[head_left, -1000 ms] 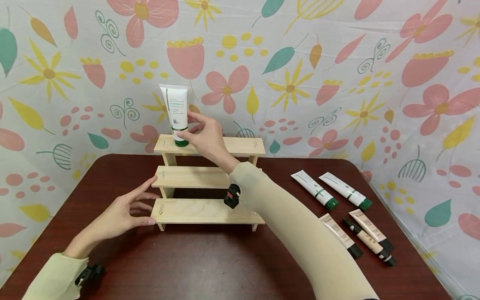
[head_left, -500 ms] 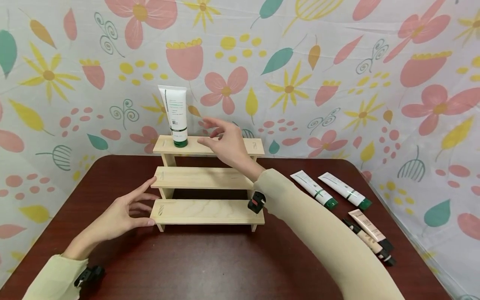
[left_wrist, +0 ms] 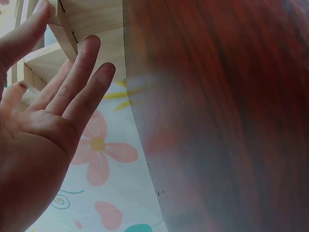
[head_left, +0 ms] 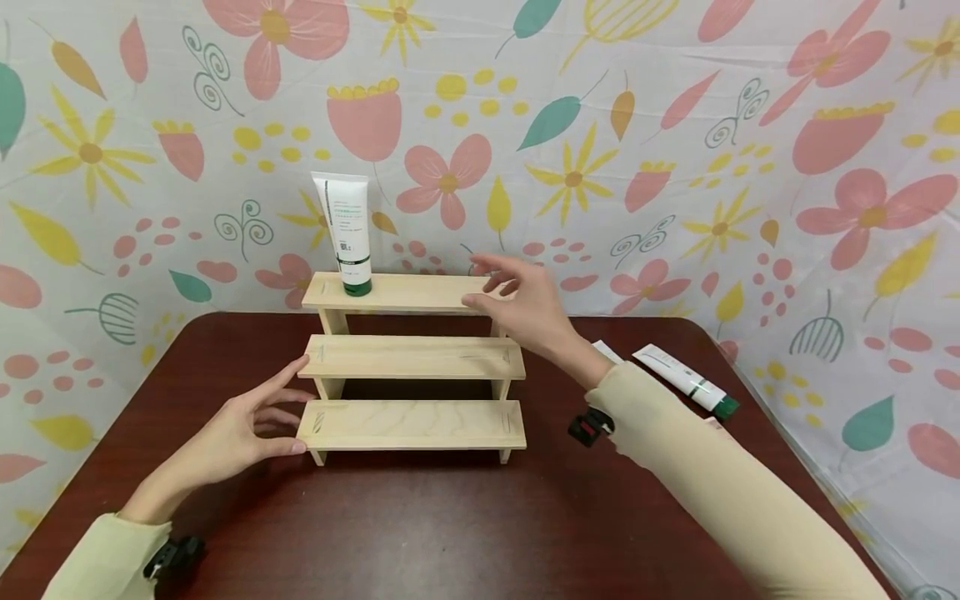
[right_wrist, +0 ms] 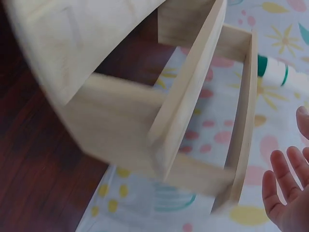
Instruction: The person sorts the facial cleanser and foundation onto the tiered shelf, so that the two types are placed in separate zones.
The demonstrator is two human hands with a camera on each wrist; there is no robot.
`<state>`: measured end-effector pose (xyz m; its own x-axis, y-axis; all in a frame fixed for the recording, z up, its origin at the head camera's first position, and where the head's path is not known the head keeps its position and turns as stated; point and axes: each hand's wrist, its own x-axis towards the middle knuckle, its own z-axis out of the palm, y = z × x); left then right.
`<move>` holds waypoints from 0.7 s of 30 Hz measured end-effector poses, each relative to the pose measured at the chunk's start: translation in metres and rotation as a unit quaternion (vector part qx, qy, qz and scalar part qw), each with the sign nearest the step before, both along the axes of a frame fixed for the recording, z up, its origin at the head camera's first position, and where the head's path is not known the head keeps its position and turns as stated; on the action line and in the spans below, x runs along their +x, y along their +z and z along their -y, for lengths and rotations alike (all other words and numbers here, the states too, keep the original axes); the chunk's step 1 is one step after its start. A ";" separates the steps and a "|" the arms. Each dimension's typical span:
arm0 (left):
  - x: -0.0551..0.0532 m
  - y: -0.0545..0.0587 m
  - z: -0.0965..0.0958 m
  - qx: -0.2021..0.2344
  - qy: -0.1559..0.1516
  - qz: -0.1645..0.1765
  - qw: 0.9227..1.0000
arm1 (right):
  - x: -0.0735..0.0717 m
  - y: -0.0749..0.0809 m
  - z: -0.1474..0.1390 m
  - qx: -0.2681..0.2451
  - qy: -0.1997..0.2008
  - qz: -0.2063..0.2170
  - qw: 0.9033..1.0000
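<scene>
Right hand [head_left: 525,304]: empty, fingers loosely bent and parted, near the top right end of the wooden rack [head_left: 412,423].
Left hand [head_left: 232,437]: fingers outstretched, thumb and forefinger touching the rack's left edge.
Wood: pale, grained, three flat tiers.
White tube [head_left: 347,221]: smooth, green-capped, upright on the top tier's left; fine print unreadable.
Glossy table [head_left: 420,521]: bears a lying tube [head_left: 678,372].
Right sleeve [head_left: 720,479]: hides most of another tube [head_left: 606,352].

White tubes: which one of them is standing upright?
The white tube on the top shelf, standing on its green cap; the other white tubes lie on the table.
</scene>
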<state>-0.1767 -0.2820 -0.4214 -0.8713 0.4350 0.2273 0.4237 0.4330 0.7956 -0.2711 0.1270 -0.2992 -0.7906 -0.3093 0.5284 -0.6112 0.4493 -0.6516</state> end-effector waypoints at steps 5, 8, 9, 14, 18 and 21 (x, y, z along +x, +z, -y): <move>-0.001 0.000 0.000 0.004 -0.004 0.000 1.000 | 0.007 -0.005 -0.037 0.009 -0.015 -0.004 1.000; -0.001 0.000 -0.001 0.002 -0.002 0.000 1.000 | 0.013 -0.009 -0.059 0.019 -0.036 0.011 0.999; -0.001 0.000 -0.001 0.001 -0.002 0.000 1.000 | 0.015 -0.011 -0.066 0.022 -0.045 0.014 0.999; -0.001 0.000 -0.001 0.000 -0.003 0.001 1.000 | 0.025 -0.024 -0.098 0.040 -0.089 0.007 0.995; -0.001 0.000 -0.001 0.004 -0.004 0.000 1.000 | 0.030 -0.033 -0.122 0.054 -0.114 0.008 0.992; -0.001 0.000 -0.001 0.004 -0.005 -0.002 1.000 | 0.032 -0.038 -0.140 0.062 -0.122 0.014 0.990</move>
<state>-0.1777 -0.2811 -0.4212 -0.8657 0.4418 0.2352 0.4318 0.4218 0.7973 -0.2390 0.2667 -0.3369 -0.8639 -0.1687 0.4746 -0.4569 0.6592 -0.5973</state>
